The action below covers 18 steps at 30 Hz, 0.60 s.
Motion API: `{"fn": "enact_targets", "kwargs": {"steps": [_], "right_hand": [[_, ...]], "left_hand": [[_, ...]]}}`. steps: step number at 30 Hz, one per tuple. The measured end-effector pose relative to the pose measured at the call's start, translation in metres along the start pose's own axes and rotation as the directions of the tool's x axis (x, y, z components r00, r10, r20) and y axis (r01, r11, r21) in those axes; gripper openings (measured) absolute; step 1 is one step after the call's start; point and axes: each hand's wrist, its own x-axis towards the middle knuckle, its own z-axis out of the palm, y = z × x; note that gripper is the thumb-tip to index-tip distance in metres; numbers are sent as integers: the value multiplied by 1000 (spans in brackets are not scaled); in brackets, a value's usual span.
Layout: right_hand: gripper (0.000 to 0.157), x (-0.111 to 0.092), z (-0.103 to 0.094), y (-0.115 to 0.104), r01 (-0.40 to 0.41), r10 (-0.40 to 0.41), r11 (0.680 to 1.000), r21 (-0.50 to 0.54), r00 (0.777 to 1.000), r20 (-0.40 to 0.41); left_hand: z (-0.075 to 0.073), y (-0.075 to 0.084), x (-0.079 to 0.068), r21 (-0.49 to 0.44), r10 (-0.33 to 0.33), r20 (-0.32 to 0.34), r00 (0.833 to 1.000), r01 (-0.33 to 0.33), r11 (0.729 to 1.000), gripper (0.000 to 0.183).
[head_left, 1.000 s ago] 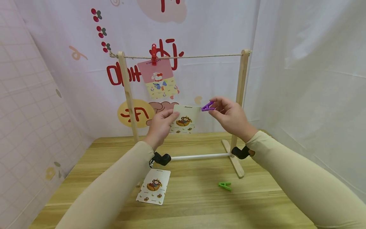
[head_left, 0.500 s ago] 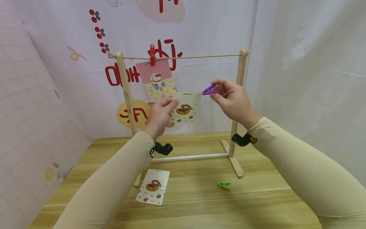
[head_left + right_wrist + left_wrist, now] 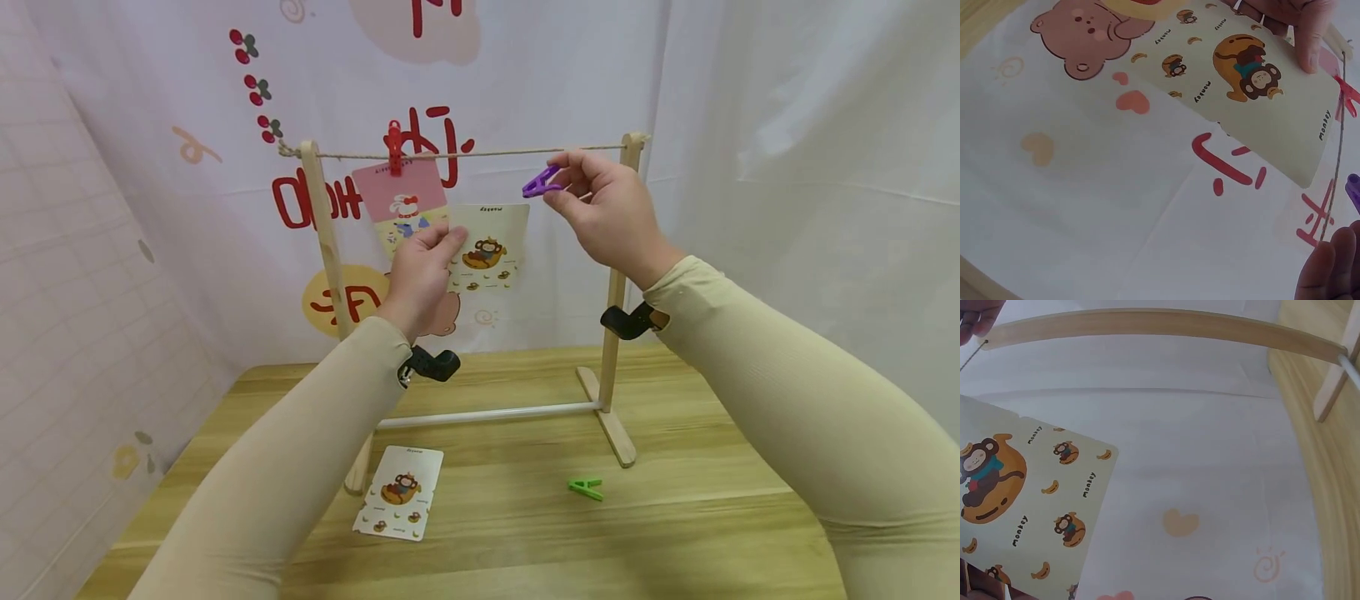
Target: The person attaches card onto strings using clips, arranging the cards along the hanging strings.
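Note:
My left hand (image 3: 422,271) pinches a cream card (image 3: 491,250) with a monkey-and-banana print by its left side, thumb in front. The card hangs a little below the twine line (image 3: 517,152). My right hand (image 3: 603,204) holds a purple clothespin (image 3: 540,182) between thumb and fingers, its nose facing the card's upper right corner. Left of the card, a red clothespin (image 3: 395,148) fixes a pink and yellow card (image 3: 390,187) to the line; my left hand overlaps its lower part. In the right wrist view only the edge of the purple clothespin (image 3: 1354,189) shows.
The line runs between two wooden posts (image 3: 322,225) joined low down by a white rod (image 3: 487,415). On the wooden table (image 3: 510,542) lie a second monkey card (image 3: 401,492) at front left and a green clothespin (image 3: 587,488) at front right. A printed curtain hangs behind.
Both hands have risen toward the line, the left with the monkey card and the right with the purple clothespin. The clothespin now stands above the card's top edge. Things on the table stay put.

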Motion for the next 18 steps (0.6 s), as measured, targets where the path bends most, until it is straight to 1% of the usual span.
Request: {"fn": "enact_targets", "kwargs": {"steps": [4, 6, 8, 11, 15, 18], "right_hand": [[23, 13, -2, -11, -10, 10, 1000, -28, 1000, 5], [23, 19, -2, -16, -13, 13, 999, -47, 1000, 5], [23, 24, -1, -19, -23, 23, 997, -70, 1000, 2], [23, 30, 1, -23, -33, 33, 996, -77, 999, 0], [22, 37, 6, -26, -38, 39, 996, -83, 999, 10], [21, 43, 8, -28, -38, 40, 991, -125, 999, 16]], "left_hand": [[4, 9, 6, -2, 26, -30, 999, -26, 1000, 32], [4, 13, 9, 5, 33, -55, 998, -33, 999, 33], [5, 16, 12, 3, 37, -77, 996, -37, 999, 33], [6, 19, 17, -12, 38, -101, 994, -39, 999, 33], [8, 24, 21, -21, 44, -116, 992, -47, 999, 32], [10, 27, 24, -36, 49, -121, 991, -54, 998, 31]]}}
